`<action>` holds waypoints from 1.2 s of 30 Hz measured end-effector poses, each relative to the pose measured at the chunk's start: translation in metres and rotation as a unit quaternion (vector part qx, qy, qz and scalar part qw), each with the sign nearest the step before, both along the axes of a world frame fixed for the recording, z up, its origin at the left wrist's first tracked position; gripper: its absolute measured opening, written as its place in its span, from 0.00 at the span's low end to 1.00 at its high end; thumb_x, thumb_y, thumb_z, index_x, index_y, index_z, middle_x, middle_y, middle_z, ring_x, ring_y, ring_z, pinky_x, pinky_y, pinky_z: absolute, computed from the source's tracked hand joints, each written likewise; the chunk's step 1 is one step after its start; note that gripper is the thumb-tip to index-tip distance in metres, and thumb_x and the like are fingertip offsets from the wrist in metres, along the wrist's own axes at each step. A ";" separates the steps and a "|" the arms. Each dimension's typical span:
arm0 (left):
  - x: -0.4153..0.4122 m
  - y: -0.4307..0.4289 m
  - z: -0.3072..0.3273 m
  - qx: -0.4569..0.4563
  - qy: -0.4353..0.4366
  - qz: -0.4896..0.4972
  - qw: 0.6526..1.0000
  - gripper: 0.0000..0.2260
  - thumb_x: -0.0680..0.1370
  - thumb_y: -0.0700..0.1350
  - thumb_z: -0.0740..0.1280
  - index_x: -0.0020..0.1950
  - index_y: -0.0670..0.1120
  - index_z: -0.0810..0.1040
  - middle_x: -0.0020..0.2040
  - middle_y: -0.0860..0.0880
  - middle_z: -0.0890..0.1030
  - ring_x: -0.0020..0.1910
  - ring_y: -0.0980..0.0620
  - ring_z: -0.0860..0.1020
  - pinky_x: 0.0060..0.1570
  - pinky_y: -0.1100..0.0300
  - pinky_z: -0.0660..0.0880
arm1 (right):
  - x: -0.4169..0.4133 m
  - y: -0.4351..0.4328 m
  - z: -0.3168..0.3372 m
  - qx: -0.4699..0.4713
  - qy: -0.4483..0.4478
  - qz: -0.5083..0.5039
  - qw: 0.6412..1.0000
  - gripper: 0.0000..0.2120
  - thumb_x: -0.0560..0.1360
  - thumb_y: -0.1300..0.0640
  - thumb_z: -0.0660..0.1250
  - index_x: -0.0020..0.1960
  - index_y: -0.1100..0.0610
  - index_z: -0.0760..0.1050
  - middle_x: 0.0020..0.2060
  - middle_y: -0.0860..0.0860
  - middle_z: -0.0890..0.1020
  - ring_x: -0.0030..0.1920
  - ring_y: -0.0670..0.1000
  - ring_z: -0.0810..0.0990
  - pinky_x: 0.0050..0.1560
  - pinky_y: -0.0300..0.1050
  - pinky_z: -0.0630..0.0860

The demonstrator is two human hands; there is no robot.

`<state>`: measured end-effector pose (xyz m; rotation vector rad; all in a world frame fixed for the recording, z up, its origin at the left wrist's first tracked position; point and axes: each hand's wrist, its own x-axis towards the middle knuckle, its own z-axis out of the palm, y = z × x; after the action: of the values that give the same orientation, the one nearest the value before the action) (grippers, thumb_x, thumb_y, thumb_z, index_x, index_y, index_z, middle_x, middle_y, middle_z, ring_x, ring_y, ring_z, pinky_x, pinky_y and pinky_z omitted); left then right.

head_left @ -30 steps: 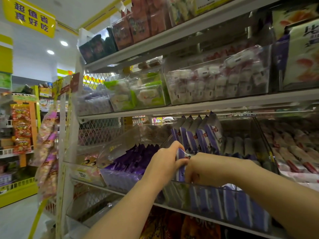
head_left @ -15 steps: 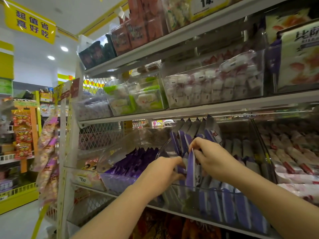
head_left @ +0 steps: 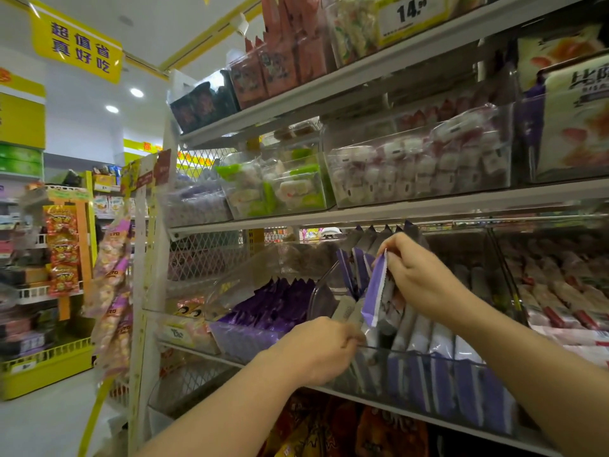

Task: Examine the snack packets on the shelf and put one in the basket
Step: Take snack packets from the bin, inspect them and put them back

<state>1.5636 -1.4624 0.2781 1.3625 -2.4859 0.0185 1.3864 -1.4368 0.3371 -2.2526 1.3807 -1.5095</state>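
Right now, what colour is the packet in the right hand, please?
Lilac purple with white, in the head view: packet, right hand.

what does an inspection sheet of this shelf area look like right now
surface: tilted clear bin on the middle shelf, front wall low.
job's things: lilac-and-white snack packets standing in rows in the bin; one packet lifted partly above the row. Basket: nothing seen.
clutter: dark purple packets in the bin beside it; pink-and-white sweets on the shelf above; a price card on top.
grippers: right hand pinches the lifted packet's top edge; left hand closed at the bin's front, its fingers on the front packets.
cables: nothing seen.
surroundings: shop aisle, yellow hanging sign, ceiling lights.
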 end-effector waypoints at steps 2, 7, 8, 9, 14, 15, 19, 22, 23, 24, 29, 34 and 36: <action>0.003 0.006 -0.004 0.021 0.094 -0.013 0.995 0.16 0.83 0.49 0.54 0.68 0.56 0.74 0.70 0.52 0.73 0.66 0.51 0.73 0.63 0.55 0.72 | 0.003 0.011 0.009 -0.030 -0.017 0.009 0.999 0.08 0.82 0.58 0.51 0.49 0.53 0.68 0.33 0.56 0.79 0.26 0.48 0.78 0.26 0.42 0.75; 0.009 0.036 0.012 0.103 0.450 -0.009 0.887 0.17 0.83 0.47 0.57 0.46 0.47 0.84 0.43 0.50 0.85 0.44 0.48 0.81 0.50 0.54 0.73 | 0.022 0.047 0.011 -0.099 -0.064 0.062 0.991 0.09 0.82 0.59 0.51 0.48 0.50 0.68 0.35 0.54 0.80 0.32 0.50 0.81 0.35 0.57 0.80; 0.013 0.045 0.015 0.149 0.505 -0.009 0.850 0.19 0.84 0.51 0.54 0.46 0.46 0.82 0.39 0.50 0.85 0.40 0.49 0.81 0.47 0.56 0.74 | 0.027 0.053 0.008 -0.105 -0.079 0.083 0.988 0.09 0.82 0.59 0.52 0.48 0.50 0.68 0.36 0.54 0.80 0.33 0.51 0.82 0.37 0.60 0.80; 0.019 0.052 0.018 0.189 0.534 -0.013 0.824 0.22 0.83 0.56 0.51 0.51 0.46 0.81 0.39 0.49 0.86 0.39 0.49 0.83 0.43 0.58 0.76 | 0.033 0.059 0.004 -0.108 -0.092 0.104 0.984 0.10 0.82 0.60 0.52 0.48 0.49 0.68 0.37 0.54 0.81 0.35 0.52 0.82 0.39 0.61 0.80; 0.056 0.088 -0.003 0.301 0.612 -0.089 0.726 0.28 0.78 0.65 0.53 0.64 0.47 0.78 0.53 0.44 0.84 0.46 0.48 0.84 0.46 0.55 0.78 | 0.066 0.079 -0.036 -0.100 -0.081 0.182 0.975 0.10 0.81 0.63 0.54 0.50 0.50 0.69 0.47 0.50 0.81 0.43 0.47 0.82 0.45 0.50 0.82; 0.062 0.092 -0.009 0.295 0.633 -0.094 0.709 0.26 0.79 0.62 0.56 0.64 0.45 0.79 0.52 0.43 0.84 0.45 0.48 0.84 0.46 0.56 0.78 | 0.072 0.080 -0.046 -0.091 -0.070 0.192 0.975 0.10 0.81 0.64 0.54 0.50 0.50 0.70 0.50 0.47 0.80 0.47 0.47 0.82 0.49 0.52 0.81; 0.090 0.104 -0.042 0.214 0.705 -0.071 0.673 0.11 0.79 0.45 0.63 0.60 0.46 0.76 0.45 0.46 0.84 0.36 0.53 0.83 0.35 0.61 0.80 | 0.095 0.077 -0.093 -0.041 -0.051 0.240 0.969 0.10 0.80 0.63 0.55 0.52 0.51 0.71 0.63 0.40 0.75 0.59 0.46 0.78 0.58 0.53 0.76; 0.116 0.111 -0.075 0.165 0.677 -0.020 0.717 0.16 0.78 0.40 0.66 0.65 0.47 0.72 0.55 0.46 0.83 0.45 0.49 0.83 0.38 0.59 0.80 | 0.113 0.072 -0.131 0.027 -0.097 0.262 0.960 0.10 0.81 0.58 0.58 0.60 0.49 0.71 0.59 0.40 0.77 0.59 0.44 0.77 0.58 0.46 0.76; 0.123 0.113 -0.087 0.161 0.658 -0.004 0.736 0.19 0.77 0.38 0.67 0.67 0.48 0.71 0.58 0.46 0.83 0.49 0.48 0.83 0.42 0.56 0.81 | 0.121 0.070 -0.142 0.057 -0.113 0.269 0.955 0.11 0.81 0.58 0.59 0.62 0.50 0.71 0.58 0.41 0.78 0.59 0.43 0.77 0.58 0.46 0.76; 0.131 0.114 -0.100 0.166 0.640 0.007 0.750 0.22 0.76 0.37 0.68 0.68 0.48 0.69 0.59 0.46 0.82 0.52 0.47 0.83 0.46 0.53 0.81 | 0.129 0.067 -0.155 0.089 -0.127 0.271 0.950 0.12 0.80 0.58 0.61 0.63 0.51 0.70 0.58 0.42 0.78 0.59 0.42 0.77 0.59 0.46 0.76; 0.161 0.119 -0.166 0.213 0.562 0.032 0.799 0.33 0.73 0.36 0.73 0.73 0.54 0.63 0.57 0.52 0.83 0.52 0.51 0.83 0.43 0.56 0.81 | 0.168 0.048 -0.213 0.270 -0.252 0.290 0.883 0.18 0.75 0.56 0.68 0.63 0.57 0.73 0.54 0.53 0.83 0.54 0.53 0.83 0.58 0.58 0.77; 0.172 0.117 -0.215 0.218 0.546 0.075 0.805 0.33 0.70 0.41 0.75 0.70 0.54 0.66 0.61 0.52 0.81 0.58 0.51 0.81 0.55 0.47 0.79 | 0.185 0.031 -0.253 0.367 -0.266 0.326 0.830 0.16 0.72 0.56 0.70 0.57 0.62 0.78 0.49 0.57 0.85 0.49 0.59 0.84 0.51 0.53 0.81; 0.175 0.111 -0.219 0.187 0.566 0.099 0.797 0.22 0.74 0.43 0.73 0.65 0.56 0.71 0.58 0.53 0.82 0.56 0.54 0.82 0.54 0.49 0.80 | 0.186 0.028 -0.268 0.374 -0.228 0.319 0.841 0.14 0.72 0.56 0.70 0.56 0.60 0.79 0.49 0.56 0.85 0.49 0.57 0.84 0.52 0.53 0.81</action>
<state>1.7386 -1.3516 0.0592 1.1895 -1.3360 -0.9841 1.5726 -1.4091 0.0688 -1.4847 0.7468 -0.9350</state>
